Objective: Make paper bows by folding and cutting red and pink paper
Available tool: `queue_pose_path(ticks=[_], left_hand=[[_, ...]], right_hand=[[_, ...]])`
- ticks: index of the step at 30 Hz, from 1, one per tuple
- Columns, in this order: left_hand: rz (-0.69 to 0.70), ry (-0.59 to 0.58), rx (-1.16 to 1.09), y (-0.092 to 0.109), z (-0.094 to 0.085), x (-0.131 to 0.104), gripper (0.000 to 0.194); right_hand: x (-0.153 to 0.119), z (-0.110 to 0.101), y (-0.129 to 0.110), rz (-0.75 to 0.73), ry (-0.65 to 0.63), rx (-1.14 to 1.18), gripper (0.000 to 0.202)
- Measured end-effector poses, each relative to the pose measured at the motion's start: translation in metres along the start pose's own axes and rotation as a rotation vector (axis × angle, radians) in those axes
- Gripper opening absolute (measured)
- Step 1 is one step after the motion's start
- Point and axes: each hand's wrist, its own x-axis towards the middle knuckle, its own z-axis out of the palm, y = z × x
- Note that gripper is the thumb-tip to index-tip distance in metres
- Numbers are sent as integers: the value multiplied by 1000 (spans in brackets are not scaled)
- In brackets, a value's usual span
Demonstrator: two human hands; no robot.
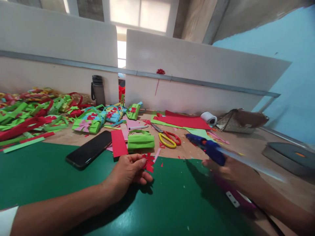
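Between thumb and fingers, my left hand (134, 168) pinches a red paper flower (148, 163) above the green mat (167, 203). To the right, my right hand (225, 167) is wrapped round a blue glue gun (209, 147) with a clear stick out of its back; its nozzle points left and it is blurred. A small green paper bag (140, 141) lies just beyond my left hand, beside a red paper strip (119, 143). Scissors (168, 137) with yellow and red handles lie between the bag and the glue gun.
A black phone (90, 150) lies left of the red strip. Decorated paper bags (88, 121) and a heap of paper strips (31, 114) fill the back left, near a dark bottle (98, 91). Red sheets (184, 120), a white roll (208, 118) and a handbag (242, 121) are behind.
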Motion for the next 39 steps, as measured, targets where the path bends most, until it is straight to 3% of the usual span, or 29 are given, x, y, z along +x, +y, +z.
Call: queue_pose_path(ticks=[3,8,13,17,24,39], left_hand=[[9,-6,1,0,0,0,19],[20,-63,78,1,8,-9,23],[32,-130,201,2,13,-18,20],[43,-166,236,0,11,-17,20],[37,-182,238,-2,12,-16,19],[-27,-202,179,0,10,-17,19]], right_hand=[[-9,-3,-23,146,-57,173,31],[-11,5,-76,179,-145,748,20],[2,15,-105,64,-280,865,4],[1,25,-109,33,-387,924,2],[1,40,-101,46,-362,921,7],[1,41,-100,80,-335,922,2]])
